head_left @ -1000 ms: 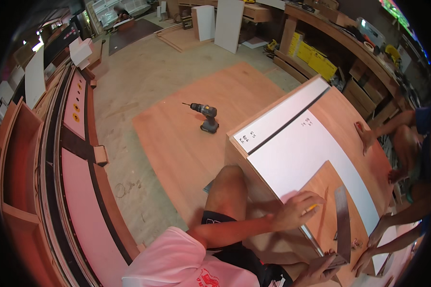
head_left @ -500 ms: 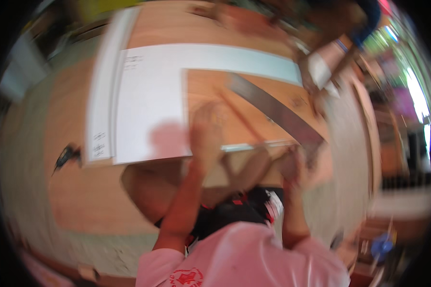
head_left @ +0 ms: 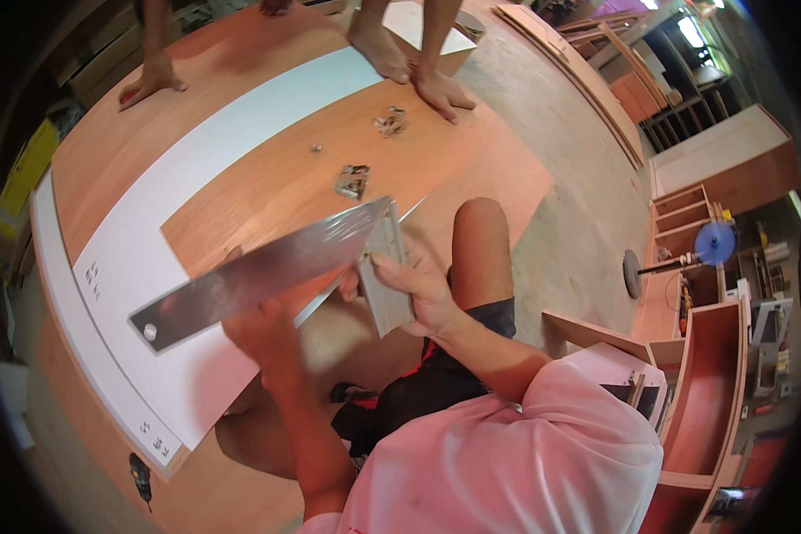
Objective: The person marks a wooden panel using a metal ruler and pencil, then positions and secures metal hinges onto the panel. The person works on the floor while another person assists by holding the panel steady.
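Extending left from the right hand (head_left: 427, 289) clasping it, the metal square (head_left: 271, 274) partly hides the left hand (head_left: 262, 333), grip unclear.

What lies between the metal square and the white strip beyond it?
Beyond the metal square: brown wood bearing two heaps of small parts and a few loose bits. Head view shows it.

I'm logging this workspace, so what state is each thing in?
Metal square, held by its handle
Right hand, closed around that handle
Left hand, partly behind the blade, grip unclear
White panel, lying flat, handwritten marks on it
Small loose bits, mostly in two heaps
Drill, set down; on or off unclear
Wooden box at right, open side showing
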The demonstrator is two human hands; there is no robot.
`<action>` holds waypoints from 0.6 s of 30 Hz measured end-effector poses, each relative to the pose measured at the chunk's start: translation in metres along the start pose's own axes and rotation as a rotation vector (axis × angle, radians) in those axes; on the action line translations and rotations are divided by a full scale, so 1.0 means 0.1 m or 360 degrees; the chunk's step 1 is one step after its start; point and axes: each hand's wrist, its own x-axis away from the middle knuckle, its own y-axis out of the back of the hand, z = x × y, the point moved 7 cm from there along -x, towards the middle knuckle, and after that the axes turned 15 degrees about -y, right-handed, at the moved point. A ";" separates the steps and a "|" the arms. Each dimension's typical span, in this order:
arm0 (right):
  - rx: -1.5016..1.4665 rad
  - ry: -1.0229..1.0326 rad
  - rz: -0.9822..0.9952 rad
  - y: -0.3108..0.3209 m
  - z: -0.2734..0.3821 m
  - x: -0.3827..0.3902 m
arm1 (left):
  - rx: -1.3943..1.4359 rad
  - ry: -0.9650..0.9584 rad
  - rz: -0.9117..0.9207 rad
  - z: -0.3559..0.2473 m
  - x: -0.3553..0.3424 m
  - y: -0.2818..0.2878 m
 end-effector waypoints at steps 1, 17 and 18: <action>-0.0052 -0.0033 0.0052 0.06 -0.06 -0.05 | 0.0051 -0.0035 -0.0041 0.05 0.00 0.01; -0.0109 -0.0509 0.0491 1.46 0.58 -0.22 | 0.0358 0.0609 -0.0179 -0.03 0.02 -0.11; -0.0111 -0.0607 0.0519 1.61 0.56 -0.23 | 0.0346 0.0592 -0.0225 0.00 0.05 -0.05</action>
